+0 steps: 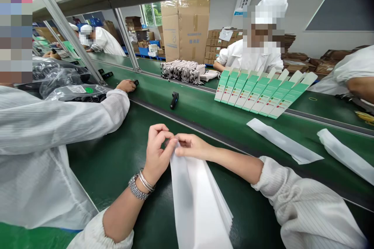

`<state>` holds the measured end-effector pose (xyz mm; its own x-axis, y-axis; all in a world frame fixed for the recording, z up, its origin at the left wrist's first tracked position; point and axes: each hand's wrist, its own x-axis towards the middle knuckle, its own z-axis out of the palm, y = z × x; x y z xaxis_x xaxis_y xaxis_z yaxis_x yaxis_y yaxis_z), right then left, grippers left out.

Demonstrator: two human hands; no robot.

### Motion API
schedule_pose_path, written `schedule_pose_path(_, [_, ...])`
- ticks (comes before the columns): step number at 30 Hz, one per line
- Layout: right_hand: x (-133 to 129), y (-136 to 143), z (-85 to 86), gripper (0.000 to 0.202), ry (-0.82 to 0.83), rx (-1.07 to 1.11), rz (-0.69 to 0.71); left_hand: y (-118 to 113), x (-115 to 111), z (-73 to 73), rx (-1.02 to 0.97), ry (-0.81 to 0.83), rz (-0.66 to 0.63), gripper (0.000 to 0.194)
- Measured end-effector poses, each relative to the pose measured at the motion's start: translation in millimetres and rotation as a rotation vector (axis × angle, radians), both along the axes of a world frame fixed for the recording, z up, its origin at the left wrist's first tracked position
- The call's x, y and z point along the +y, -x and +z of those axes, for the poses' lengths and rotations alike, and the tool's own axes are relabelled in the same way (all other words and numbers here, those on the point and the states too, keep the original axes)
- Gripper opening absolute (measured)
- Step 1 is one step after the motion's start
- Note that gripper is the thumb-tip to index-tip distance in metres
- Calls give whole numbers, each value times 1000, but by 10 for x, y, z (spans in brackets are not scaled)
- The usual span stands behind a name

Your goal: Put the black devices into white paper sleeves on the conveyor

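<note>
My left hand [159, 148] and my right hand [194, 147] meet at the top end of a stack of long white translucent plastic bags [201, 206]. Both hands pinch this end between thumb and fingers. The bags hang down toward me and fan out at their lower right edges. A silver watch and bangles circle my left wrist. Two similar flat bags [284, 142] lie on the belt to the right of my hands. Beyond my hands, a small black handheld device [174, 100] rests on the green belt [195, 103].
Several green and white boxes [251, 89] lean in a row with flaps raised. Behind the belt is a pile of pale pouches [182, 72]. A co-worker's hand [127, 85] at left touches another black device. Another person [254, 54] sits opposite. A metal post [125, 39] stands beyond.
</note>
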<state>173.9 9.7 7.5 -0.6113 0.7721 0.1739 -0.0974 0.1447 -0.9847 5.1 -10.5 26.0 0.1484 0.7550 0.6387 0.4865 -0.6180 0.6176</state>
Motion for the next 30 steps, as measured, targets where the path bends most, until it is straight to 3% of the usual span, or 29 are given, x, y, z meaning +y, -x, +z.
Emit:
schedule_pose_path(3, [-67, 33, 45, 39, 148, 35, 130, -1, 35, 6, -53, 43, 53, 13])
schedule_pose_path(5, [-57, 8, 142, 38, 192, 106, 53, 19, 88, -4, -57, 85, 60, 15])
schedule_pose_path(8, [77, -176, 351, 34, 88, 175, -268, 78, 177, -45, 37, 168, 58, 19])
schedule_pose_path(10, [238, -406, 467, 32, -64, 100, -496, 118, 214, -77, 152, 254, 47, 21])
schedule_pose_path(12, [427, -676, 510, 30, -262, -171, -706, 141, 221, -100, 265, 351, 10, 22])
schedule_pose_path(15, [707, -983, 411, 21, -521, -673, -934, 131, 199, -107, 355, 423, -98, 17])
schedule_pose_path(17, [869, -1022, 277, 14, -587, -817, -930, 105, 185, -102, 364, 393, -144, 16])
schedule_pose_path(18, [944, -982, 209, 21, -582, -834, -882, 90, 181, -100, 367, 363, -148, 19])
schedule_pose_path(22, [1240, -578, 31, 50, -425, -870, -597, 50, 185, -108, 401, 265, -134, 27])
schedule_pose_path(24, [1411, -364, 1, 56, -334, -945, -534, 46, 187, -115, 396, 250, -145, 27])
schedule_pose_path(27, [1672, -191, -31, 51, -166, -998, -585, 50, 181, -109, 376, 232, -166, 22])
schedule_pose_path(30, [1844, -187, -83, 28, -53, -911, -706, 50, 167, -79, 372, 226, -153, 14])
